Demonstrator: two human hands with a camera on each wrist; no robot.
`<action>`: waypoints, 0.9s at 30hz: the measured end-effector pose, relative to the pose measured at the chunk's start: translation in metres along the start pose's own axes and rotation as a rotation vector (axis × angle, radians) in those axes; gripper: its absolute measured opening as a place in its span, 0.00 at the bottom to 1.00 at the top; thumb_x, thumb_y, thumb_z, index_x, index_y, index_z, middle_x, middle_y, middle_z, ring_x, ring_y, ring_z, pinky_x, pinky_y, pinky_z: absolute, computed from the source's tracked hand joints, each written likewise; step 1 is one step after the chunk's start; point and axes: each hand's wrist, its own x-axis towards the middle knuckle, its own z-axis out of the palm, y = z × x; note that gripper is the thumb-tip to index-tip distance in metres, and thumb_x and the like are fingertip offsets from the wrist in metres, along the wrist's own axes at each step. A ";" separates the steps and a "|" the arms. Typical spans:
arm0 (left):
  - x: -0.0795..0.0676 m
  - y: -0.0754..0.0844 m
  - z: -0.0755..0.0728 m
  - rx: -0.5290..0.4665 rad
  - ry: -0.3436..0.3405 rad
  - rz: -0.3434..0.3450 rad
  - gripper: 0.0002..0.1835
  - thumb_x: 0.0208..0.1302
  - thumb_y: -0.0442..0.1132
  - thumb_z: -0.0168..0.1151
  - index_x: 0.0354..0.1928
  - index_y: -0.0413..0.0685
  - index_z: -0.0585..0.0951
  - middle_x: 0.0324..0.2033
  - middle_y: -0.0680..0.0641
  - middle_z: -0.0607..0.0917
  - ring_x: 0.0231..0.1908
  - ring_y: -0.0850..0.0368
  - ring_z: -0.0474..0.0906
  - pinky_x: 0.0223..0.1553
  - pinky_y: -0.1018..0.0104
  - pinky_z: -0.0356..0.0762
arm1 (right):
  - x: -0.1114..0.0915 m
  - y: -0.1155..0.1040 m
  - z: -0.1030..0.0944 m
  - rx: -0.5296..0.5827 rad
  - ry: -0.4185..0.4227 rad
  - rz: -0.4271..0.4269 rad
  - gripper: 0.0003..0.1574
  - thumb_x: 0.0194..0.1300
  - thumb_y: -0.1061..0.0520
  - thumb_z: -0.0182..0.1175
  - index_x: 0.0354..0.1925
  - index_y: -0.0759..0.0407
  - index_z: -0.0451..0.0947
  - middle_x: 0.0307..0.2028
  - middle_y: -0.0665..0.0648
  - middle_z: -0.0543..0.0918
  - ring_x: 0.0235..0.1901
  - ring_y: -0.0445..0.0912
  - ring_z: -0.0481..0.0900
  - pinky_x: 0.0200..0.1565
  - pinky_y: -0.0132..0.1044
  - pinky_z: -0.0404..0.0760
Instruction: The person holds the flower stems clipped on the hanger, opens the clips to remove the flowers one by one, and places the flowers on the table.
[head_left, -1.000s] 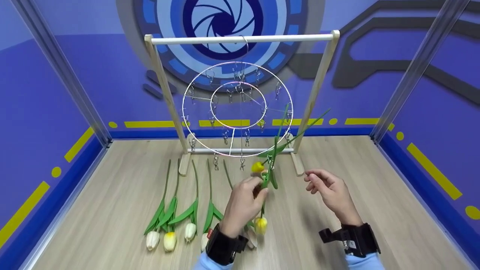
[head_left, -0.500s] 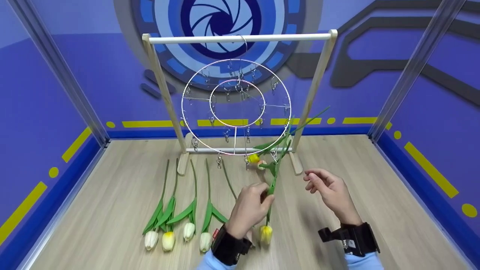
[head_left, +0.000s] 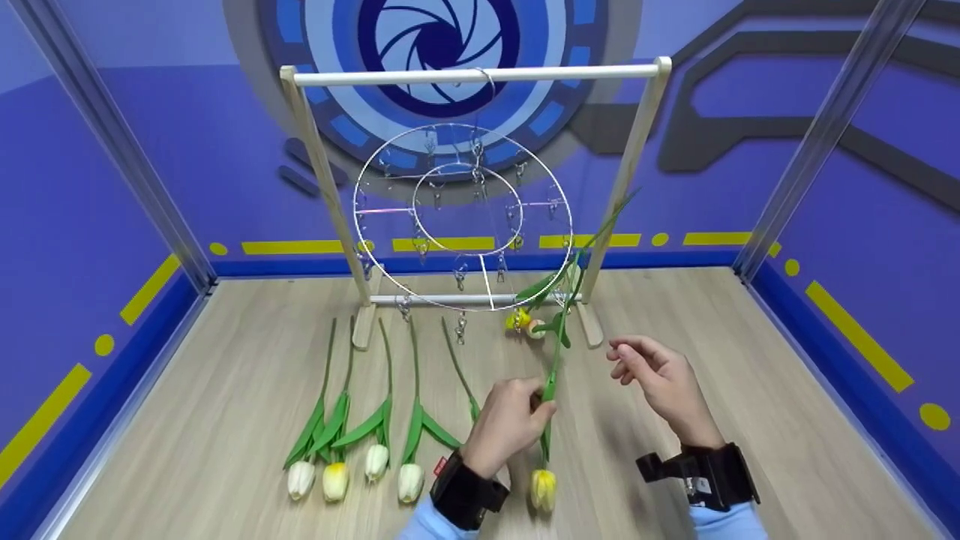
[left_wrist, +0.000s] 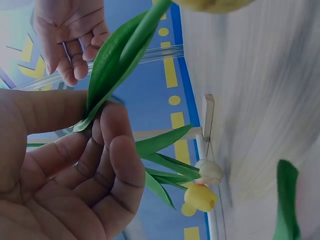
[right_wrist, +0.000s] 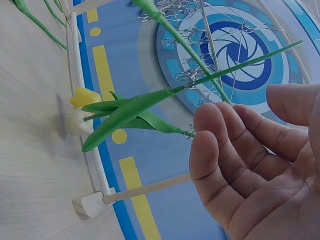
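In the head view my left hand point(head_left: 510, 420) pinches a yellow tulip point(head_left: 543, 489) by its leaves, bloom down and stem pointing up towards the ring. The left wrist view shows thumb and fingertips on the green leaf point(left_wrist: 117, 65). A round wire clip hanger point(head_left: 493, 308) hangs tilted above. At its lower right two tulips hang head down, one yellow point(head_left: 517, 320), one pale point(head_left: 535, 328). My right hand point(head_left: 660, 382) hovers to the right, fingers loosely bent, holding nothing. In the right wrist view the held tulip's stem point(right_wrist: 187, 47) passes behind its fingertips.
A wooden stand point(head_left: 480, 73) carries the hanger on its top bar. Several tulips lie in a row on the table at left, among them a white tulip point(head_left: 301, 480) and a yellow-white tulip point(head_left: 335, 481). Another tulip's stem point(head_left: 456, 360) runs under my left hand.
My left hand has moved right and slightly nearer to me with the yellow tulip. The hanger has turned and swung slightly left. My right hand has stayed in place.
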 end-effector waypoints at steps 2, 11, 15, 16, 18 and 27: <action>0.000 -0.001 0.002 0.000 0.001 -0.007 0.12 0.66 0.32 0.68 0.25 0.45 0.78 0.20 0.57 0.76 0.20 0.71 0.65 0.23 0.76 0.65 | 0.000 0.000 0.000 0.003 0.002 -0.002 0.12 0.77 0.65 0.56 0.50 0.70 0.83 0.36 0.53 0.86 0.31 0.45 0.84 0.36 0.33 0.83; -0.001 -0.006 0.008 -0.023 -0.020 -0.064 0.08 0.67 0.31 0.68 0.28 0.44 0.83 0.22 0.56 0.80 0.20 0.70 0.67 0.24 0.75 0.66 | 0.000 0.001 -0.001 0.009 0.006 0.000 0.12 0.76 0.66 0.56 0.50 0.71 0.83 0.36 0.53 0.86 0.31 0.45 0.84 0.36 0.33 0.83; 0.000 -0.007 0.011 -0.011 -0.036 -0.088 0.08 0.66 0.31 0.69 0.27 0.43 0.82 0.22 0.56 0.78 0.21 0.68 0.67 0.24 0.74 0.66 | 0.000 0.001 -0.001 0.008 0.006 0.003 0.12 0.76 0.66 0.56 0.51 0.71 0.83 0.36 0.54 0.86 0.31 0.45 0.84 0.36 0.33 0.83; 0.000 -0.008 0.011 -0.008 -0.043 -0.096 0.09 0.66 0.31 0.69 0.27 0.43 0.82 0.22 0.57 0.76 0.21 0.68 0.66 0.24 0.73 0.65 | -0.001 0.001 -0.001 0.009 0.006 0.005 0.12 0.76 0.66 0.56 0.51 0.71 0.83 0.36 0.54 0.86 0.31 0.45 0.84 0.36 0.33 0.83; 0.000 -0.009 0.013 0.001 -0.054 -0.105 0.10 0.66 0.32 0.69 0.27 0.44 0.81 0.21 0.58 0.73 0.20 0.68 0.65 0.24 0.73 0.63 | -0.001 0.001 -0.002 0.009 0.005 0.010 0.12 0.77 0.65 0.56 0.51 0.71 0.83 0.36 0.54 0.86 0.31 0.45 0.84 0.36 0.33 0.83; -0.001 -0.013 0.018 0.009 -0.067 -0.167 0.07 0.65 0.32 0.69 0.31 0.43 0.81 0.21 0.57 0.74 0.20 0.66 0.67 0.21 0.72 0.65 | 0.000 0.001 -0.002 0.014 0.002 0.022 0.12 0.77 0.66 0.56 0.50 0.71 0.82 0.36 0.53 0.87 0.31 0.45 0.84 0.36 0.33 0.83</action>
